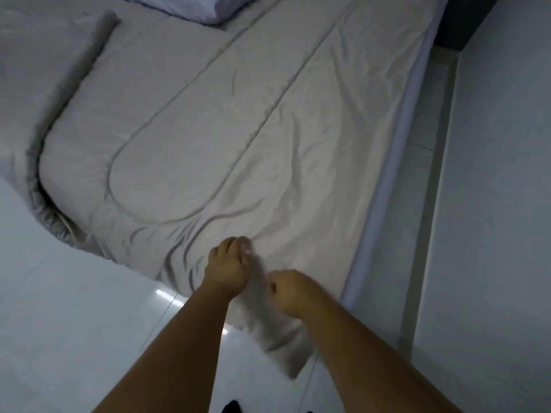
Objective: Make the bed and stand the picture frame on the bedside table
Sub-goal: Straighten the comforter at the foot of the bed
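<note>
Both hands at lower centre: left hand [228,265] and right hand [288,289] fisted on beige quilt [208,120] edge (pillow [190,7] top).

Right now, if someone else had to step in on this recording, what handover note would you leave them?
Left hand: closed, pinching the grey quilt near its foot edge.
Right hand: fisted on the same edge, beside the left.
Quilt: spread over most of the mattress, wrinkled by the hands; its left side is folded back in a roll.
Pillow: at the head, partly out of view.
Picture frame, bedside table: not in view.
Left: unroll that side, smooth, stand the frame.
</note>
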### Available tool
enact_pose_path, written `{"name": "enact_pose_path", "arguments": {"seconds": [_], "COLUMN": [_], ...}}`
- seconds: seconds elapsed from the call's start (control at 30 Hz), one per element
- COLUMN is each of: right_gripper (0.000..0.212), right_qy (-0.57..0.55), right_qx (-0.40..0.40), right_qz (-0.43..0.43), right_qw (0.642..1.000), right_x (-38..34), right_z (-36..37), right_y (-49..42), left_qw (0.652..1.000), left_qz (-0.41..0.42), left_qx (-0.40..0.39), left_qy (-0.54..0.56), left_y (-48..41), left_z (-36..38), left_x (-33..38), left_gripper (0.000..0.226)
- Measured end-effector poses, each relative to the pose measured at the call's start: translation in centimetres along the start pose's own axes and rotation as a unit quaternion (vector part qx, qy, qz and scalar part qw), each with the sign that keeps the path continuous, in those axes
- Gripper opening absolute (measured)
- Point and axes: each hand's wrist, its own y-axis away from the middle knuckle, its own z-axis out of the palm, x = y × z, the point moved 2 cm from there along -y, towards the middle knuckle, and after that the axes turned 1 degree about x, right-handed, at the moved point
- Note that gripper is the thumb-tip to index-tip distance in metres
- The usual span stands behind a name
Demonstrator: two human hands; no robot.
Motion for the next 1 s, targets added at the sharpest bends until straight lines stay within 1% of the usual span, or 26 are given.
{"name": "enact_pose_path", "arguments": {"seconds": [0.03, 0.07, 0.1, 0.2, 0.27, 0.33, 0.37, 0.43, 0.5, 0.6, 0.67, 0.7, 0.73, 0.77, 0.8, 0.9, 1.0], "right_gripper": [0.025, 0.031, 0.041, 0.065, 0.071, 0.072, 0.072, 0.07, 0.066, 0.058, 0.053, 0.05, 0.048, 0.046, 0.044, 0.039, 0.041], "right_qy": [-0.017, -0.017, -0.013, 0.036, 0.047, 0.047, 0.05, 0.048, 0.038, 0.005, -0.045, -0.07, -0.086, -0.09, -0.094, -0.107, -0.088], "right_qx": [0.127, 0.223, 0.265, 0.272, 0.279, 0.311, 0.324, 0.348, 0.369, 0.34, 0.355, 0.385, 0.408, 0.418, 0.41, 0.35, 0.343], "right_qz": [-0.001, 0.002, 0.017, 0.006, 0.015, 0.068, 0.103, 0.165, 0.207, 0.275, 0.327, 0.345, 0.356, 0.359, 0.351, 0.33, 0.321], "right_qw": [0.992, 0.975, 0.964, 0.961, 0.959, 0.947, 0.939, 0.922, 0.905, 0.899, 0.875, 0.853, 0.836, 0.83, 0.836, 0.87, 0.878], "right_x": [0.5, 1.0, 0.9, 1.0, 2.4, 4.3, 5.1, 6.3, 7.3, 9.1, 9.8, 9.8, 9.9, 9.9, 10.0, 10.9, 12.1], "right_z": [-0.5, -1.0, -1.5, -0.5, 0.6, 1.2, 1.2, 0.9, 0.1, -1.0, -1.5, -1.6, -1.6, -1.7, -1.8, -2.3, -2.9], "right_y": [-1.4, -2.6, -3.3, -5.4, -6.0, -6.1, -6.0, -5.9, -5.7, -5.4, -4.7, -4.3, -4.1, -3.8, -3.5, -2.8, -1.6], "left_qw": [1.0, 0.999, 0.998, 0.997, 0.998, 0.997, 0.996, 0.996, 0.996, 0.996, 0.997, 0.997, 0.997, 0.996, 0.996, 0.995, 0.996], "left_qz": [0.013, 0.026, 0.036, 0.035, 0.024, 0.031, 0.035, 0.034, 0.027, 0.02, 0.011, 0.009, 0.006, 0.002, -0.001, -0.008, -0.003], "left_qx": [0.018, 0.028, 0.034, 0.053, 0.052, 0.062, 0.067, 0.064, 0.057, 0.05, 0.042, 0.037, 0.036, 0.038, 0.04, 0.039, 0.037], "left_qy": [-0.015, -0.029, -0.043, -0.039, -0.03, -0.04, -0.045, -0.053, -0.057, -0.066, -0.066, -0.068, -0.071, -0.075, -0.079, -0.089, -0.084], "left_y": [-0.6, -1.3, -1.7, -2.7, -2.7, -2.2, -1.9, -1.9, -2.1, -2.6, -2.9, -3.0, -3.0, -3.0, -2.9, -2.7, -2.3], "left_z": [0.7, 1.6, 2.2, 4.1, 5.1, 5.7, 5.8, 6.1, 6.1, 5.9, 5.8, 5.9, 6.0, 6.2, 6.3, 6.7, 7.1], "left_x": [-0.4, -0.8, -0.8, -0.6, -0.3, -0.4, -0.5, -0.7, -0.5, 0.1, 0.5, 0.6, 0.7, 0.8, 0.9, 1.2, 2.1], "left_gripper": [0.088, 0.086, 0.082, 0.072, 0.072, 0.078, 0.079, 0.073, 0.068, 0.068, 0.069, 0.069, 0.069, 0.069, 0.068, 0.061, 0.067]}}
